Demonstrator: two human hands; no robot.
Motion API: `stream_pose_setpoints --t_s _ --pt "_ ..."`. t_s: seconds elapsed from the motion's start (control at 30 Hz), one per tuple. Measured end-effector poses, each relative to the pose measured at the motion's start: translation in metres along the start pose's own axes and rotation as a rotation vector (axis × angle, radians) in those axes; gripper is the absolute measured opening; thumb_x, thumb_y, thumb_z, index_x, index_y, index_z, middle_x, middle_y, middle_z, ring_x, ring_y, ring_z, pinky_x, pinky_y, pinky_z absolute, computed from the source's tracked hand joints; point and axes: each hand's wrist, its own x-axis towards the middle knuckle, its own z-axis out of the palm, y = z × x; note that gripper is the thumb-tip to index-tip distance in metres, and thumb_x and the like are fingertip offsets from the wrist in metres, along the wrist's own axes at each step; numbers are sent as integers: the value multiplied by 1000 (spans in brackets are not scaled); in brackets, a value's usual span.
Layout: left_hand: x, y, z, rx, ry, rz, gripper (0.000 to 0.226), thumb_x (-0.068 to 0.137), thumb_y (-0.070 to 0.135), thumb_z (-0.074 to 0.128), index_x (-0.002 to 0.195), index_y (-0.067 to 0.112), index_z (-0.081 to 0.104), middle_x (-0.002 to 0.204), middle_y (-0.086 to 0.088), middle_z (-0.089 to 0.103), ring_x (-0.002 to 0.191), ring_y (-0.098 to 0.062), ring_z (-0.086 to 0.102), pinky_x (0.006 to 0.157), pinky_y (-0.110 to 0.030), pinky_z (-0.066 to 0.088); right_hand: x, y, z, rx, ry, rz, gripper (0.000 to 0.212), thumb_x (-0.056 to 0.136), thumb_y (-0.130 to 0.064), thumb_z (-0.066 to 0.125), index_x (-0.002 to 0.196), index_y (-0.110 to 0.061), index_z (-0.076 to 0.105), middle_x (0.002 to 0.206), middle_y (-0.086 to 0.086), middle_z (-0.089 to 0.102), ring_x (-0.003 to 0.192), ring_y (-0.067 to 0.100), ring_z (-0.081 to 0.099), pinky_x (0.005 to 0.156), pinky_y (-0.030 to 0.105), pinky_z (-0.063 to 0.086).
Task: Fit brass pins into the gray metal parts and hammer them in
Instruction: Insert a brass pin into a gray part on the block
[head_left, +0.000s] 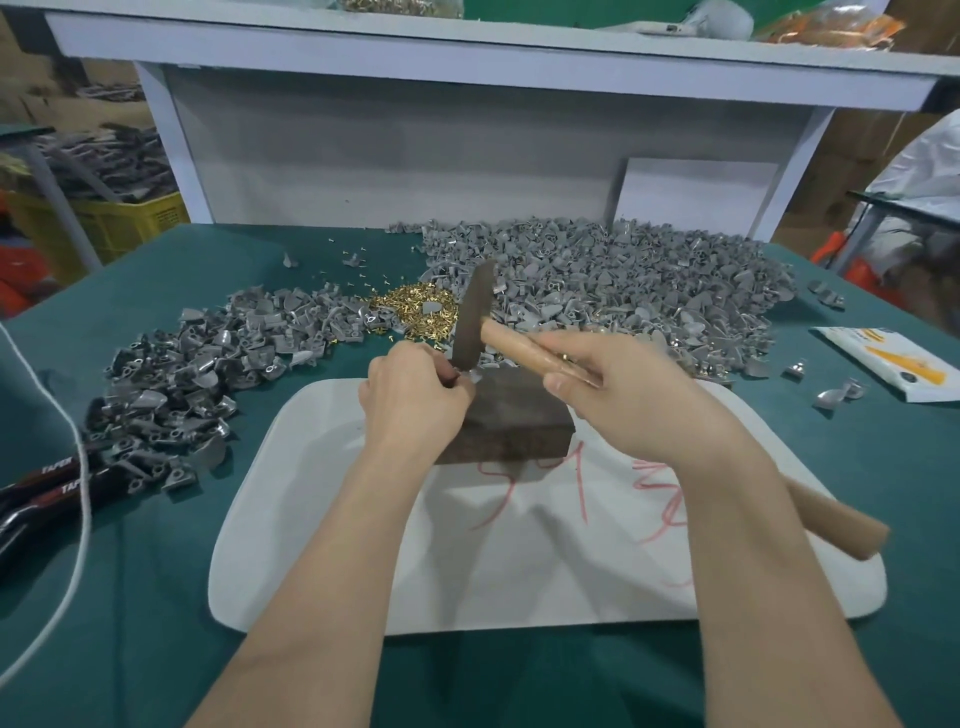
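Over one block (519, 418): left hand (410, 400) around one part (474, 378), right hand (618, 387) around one hammer (470, 317).

Left hand (415, 400), right hand (618, 395) bare, forearms (332, 545) bare; small glinting band (563, 357) on right finger, perhaps ring.

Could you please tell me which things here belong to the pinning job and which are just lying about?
Job: hammer in right hand; part pinched by left hand at the block; pins; gray parts.
Lying about: packet, pliers, crate.
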Motion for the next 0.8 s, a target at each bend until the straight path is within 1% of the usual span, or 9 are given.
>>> stream_pose_setpoints --t_s 0.07,0.13,0.23,0.33,0.4,0.43,0.5,0.6,0.8 --pt "0 0 0 9 -1 4 6 81 24 68 77 20 66 106 2 67 107 -27 56 93 -41 45 0 0 0 -7 -11 23 39 95 -27 50 130 -44 50 98 -10 65 87 15 56 72 24 38" --pt "0 1 -1 3 3 2 7 81 24 68 76 20 65 105 0 67 107 -27 56 93 -41 45 -1 1 2 4 62 41 39 94 -27 51 129 -44 50 91 -11 62 89 18 58 74 28 42" --pt "-2 2 -1 -24 17 -4 16 81 21 68 67 21 59 102 -5 68 104 -31 57 92 -42 47 -1 1 1 56 239 36 43 94 -26 51 133 -43 47 115 -12 64 104 16 58 83 26 42" --pt "-2 2 -2 -30 18 9 25 81 18 67 60 21 54 100 -8 69 104 -33 57 90 -42 47 0 -4 4 181 330 -37 53 95 -15 48 134 -49 41 124 -24 56 104 -1 53 85 14 38" --pt "-2 3 -3 -7 -14 43 24 80 18 67 61 25 54 102 -6 68 106 -31 57 91 -42 46 4 -5 13 181 328 -23 49 94 -8 44 126 -44 54 120 -11 64 95 9 58 85 23 44" --pt "-2 4 -3 4 -36 64 23 80 18 67 63 26 54 102 -4 67 106 -30 57 92 -41 46 6 -6 19 150 317 24 43 94 -9 43 118 -39 62 112 -1 67 84 17 58 79 29 47" --pt "-4 7 -3 24 -75 107 20 80 19 67 66 28 56 102 -2 65 105 -28 56 92 -42 45 13 -7 30 111 295 127 29 93 -15 47 102 -33 69 102 5 67 74 21 53 73 33 46" --pt "-6 9 -3 35 -104 148 25 79 20 68 63 31 54 102 -1 61 104 -28 55 93 -42 44 19 -12 40 58 262 196 11 88 -32 59 93 -32 69 99 1 65 87 23 60 77 32 49" --pt "-8 10 -3 23 -112 174 32 78 20 69 57 32 48 101 0 63 106 -30 55 93 -43 44 23 -19 52 -27 227 202 12 87 -38 61 92 -32 69 97 2 63 87 26 61 70 28 40"
